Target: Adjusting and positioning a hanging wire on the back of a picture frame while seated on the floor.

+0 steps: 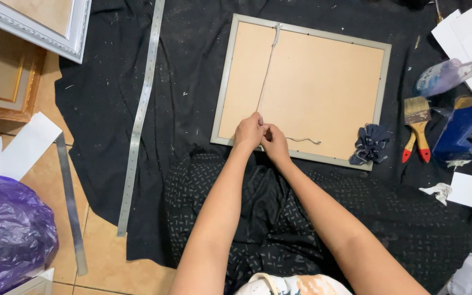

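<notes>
A picture frame (301, 82) lies face down on a black cloth, its tan backing board up and its grey rim showing around the edges. A pale cord (267, 71) runs from the top edge down the board to my hands, with a loose tail (306, 141) curling to the right. My left hand (248, 133) and my right hand (274, 141) meet at the frame's near edge, fingers pinched together on the cord.
A long metal ruler (140, 117) lies on the cloth at the left. A dark fabric scrunchie (371, 144), two red-handled brushes (417, 127), a spray bottle (449, 74) and a blue tape dispenser (465, 125) sit at the right. Other frames (6, 71) and a purple bag (9, 229) lie at the left.
</notes>
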